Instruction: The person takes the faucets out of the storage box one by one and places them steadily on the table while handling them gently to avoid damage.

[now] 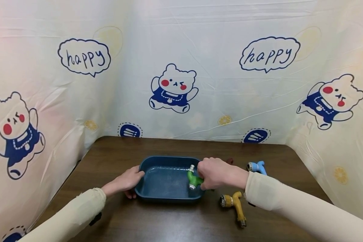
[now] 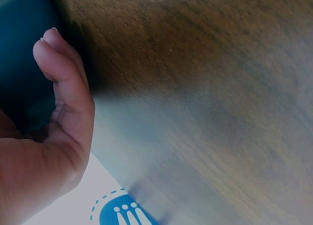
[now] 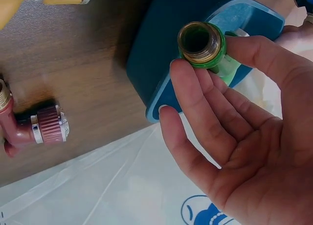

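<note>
A blue plastic basin (image 1: 166, 196) stands on the table. My left hand (image 1: 127, 181) grips its left end, the thumb over the rim and the fingers against the outer wall; in the left wrist view those fingers (image 2: 73, 88) curve along the side. Above the basin's right end, my right hand (image 1: 216, 173) holds a green faucet (image 1: 193, 179) by its threaded end. In the right wrist view, thumb and fingers pinch around the brass thread (image 3: 200, 43). Its white-tipped spout and front cap point left over the basin's inside.
Right of the basin lie a yellow faucet (image 1: 236, 205), near the front, and a light blue faucet (image 1: 257, 167), farther back. A dark red faucet (image 3: 34, 127) is mostly hidden behind my right hand in the head view. A printed cloth (image 1: 175, 124) hangs behind the brown table (image 1: 169, 223).
</note>
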`<action>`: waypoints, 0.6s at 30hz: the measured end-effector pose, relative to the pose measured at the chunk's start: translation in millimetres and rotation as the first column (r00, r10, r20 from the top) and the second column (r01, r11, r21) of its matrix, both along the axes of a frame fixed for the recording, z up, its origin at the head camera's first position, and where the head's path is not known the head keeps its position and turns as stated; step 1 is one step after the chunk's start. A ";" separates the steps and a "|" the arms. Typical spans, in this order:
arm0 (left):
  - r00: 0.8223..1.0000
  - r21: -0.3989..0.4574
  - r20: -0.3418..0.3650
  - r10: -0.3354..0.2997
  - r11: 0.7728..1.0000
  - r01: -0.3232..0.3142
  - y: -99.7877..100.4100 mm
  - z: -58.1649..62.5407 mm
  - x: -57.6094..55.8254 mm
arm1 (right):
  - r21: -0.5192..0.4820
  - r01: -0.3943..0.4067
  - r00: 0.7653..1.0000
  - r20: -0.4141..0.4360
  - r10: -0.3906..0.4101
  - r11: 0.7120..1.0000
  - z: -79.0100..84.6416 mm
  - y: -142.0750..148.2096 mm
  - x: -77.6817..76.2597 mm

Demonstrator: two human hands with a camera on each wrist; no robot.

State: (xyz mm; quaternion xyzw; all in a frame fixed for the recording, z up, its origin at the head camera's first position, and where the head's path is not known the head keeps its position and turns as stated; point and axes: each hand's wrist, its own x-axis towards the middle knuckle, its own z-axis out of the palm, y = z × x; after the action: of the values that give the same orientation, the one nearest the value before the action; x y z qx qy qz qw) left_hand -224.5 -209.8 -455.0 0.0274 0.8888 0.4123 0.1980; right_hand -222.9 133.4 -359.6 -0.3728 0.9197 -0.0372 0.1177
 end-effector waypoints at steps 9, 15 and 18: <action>1.000 -0.007 0.002 -0.002 1.000 0.002 0.4 1.0 0.8 | -0.033 0.021 0.999 0.026 -0.020 0.999 -1.9 8.9 1.4; 1.000 -0.003 0.007 0.001 1.000 -0.001 0.7 1.6 1.3 | -0.050 0.023 0.999 0.042 -0.021 0.998 -2.2 13.9 1.6; 1.000 -0.001 0.007 0.002 1.000 -0.002 0.7 2.2 0.9 | -0.056 0.035 0.998 0.055 -0.032 0.998 -1.5 15.9 2.0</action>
State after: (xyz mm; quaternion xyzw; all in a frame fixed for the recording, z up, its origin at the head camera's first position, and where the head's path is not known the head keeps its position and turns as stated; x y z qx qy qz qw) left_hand -223.6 -209.2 -452.8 0.0250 0.8884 0.4122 0.2005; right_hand -220.9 149.3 -361.0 -0.3592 0.9209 -0.0754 0.1313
